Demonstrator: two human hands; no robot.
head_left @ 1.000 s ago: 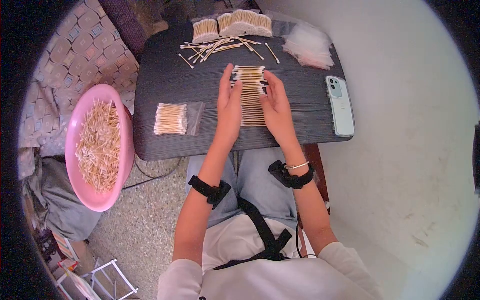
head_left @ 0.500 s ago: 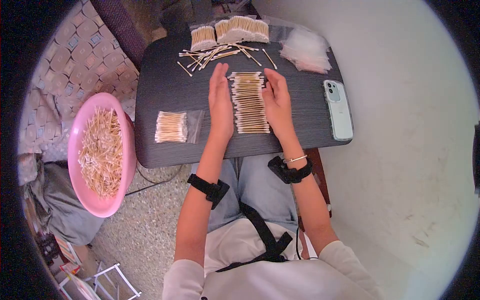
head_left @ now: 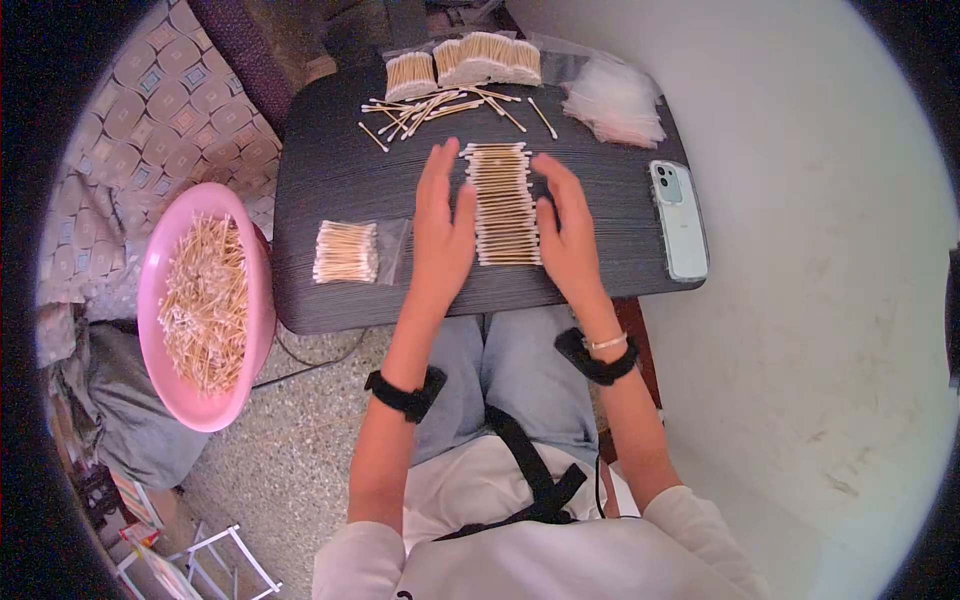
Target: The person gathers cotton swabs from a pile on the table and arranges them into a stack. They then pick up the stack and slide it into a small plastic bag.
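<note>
Got decent passing room between the right hand (head_left: 568, 228) and phone (head_left: 684, 228). Pretty tight between the left hand (head_left: 442, 242) and bag (head_left: 393, 252) though, and kinda blocked on the far side by bundles (head_left: 487, 60) and loose swabs (head_left: 440, 107).

The row of swabs (head_left: 505, 205) lies at the middle of the desk (head_left: 620, 235), between the hands (head_left: 505, 215). The filled bag (head_left: 346, 251) lies to its left. The phone (head_left: 680, 220) lies near the right edge. Loose swabs (head_left: 430, 110) lie behind the row; swab bundles (head_left: 487, 58) stand behind these. The stack of bags (head_left: 613, 103) occupies the rear right. The basin (head_left: 262, 310), containing the swab pile (head_left: 205, 305), is located left of the desk.
</note>
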